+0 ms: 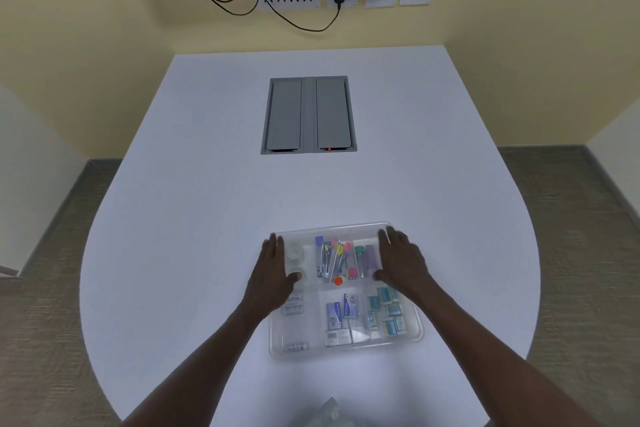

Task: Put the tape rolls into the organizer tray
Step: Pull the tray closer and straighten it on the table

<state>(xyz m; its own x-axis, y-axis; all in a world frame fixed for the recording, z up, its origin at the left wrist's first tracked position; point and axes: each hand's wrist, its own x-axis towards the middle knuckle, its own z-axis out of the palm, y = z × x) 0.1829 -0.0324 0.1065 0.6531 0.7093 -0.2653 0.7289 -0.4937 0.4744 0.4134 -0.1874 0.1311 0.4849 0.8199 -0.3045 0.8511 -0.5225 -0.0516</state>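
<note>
Tape rolls [297, 262] seemingly beside left fingers [273, 246]

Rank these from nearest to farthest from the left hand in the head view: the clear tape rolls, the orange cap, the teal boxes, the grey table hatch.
1. Clear tape rolls, beside the left hand, tray's left compartment.
2. Orange cap, tray middle.
3. Teal boxes, tray's right front.
4. Grey table hatch, far across the table.

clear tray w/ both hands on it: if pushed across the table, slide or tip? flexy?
The tray is low and wide and sits flat on a smooth white table, so it probably slides and will not tip. Its thin clear walls suggest light plastic that may flex. The small loose items inside, such as the tape rolls, could shift. The left hand and right hand rest at opposite sides.
</note>
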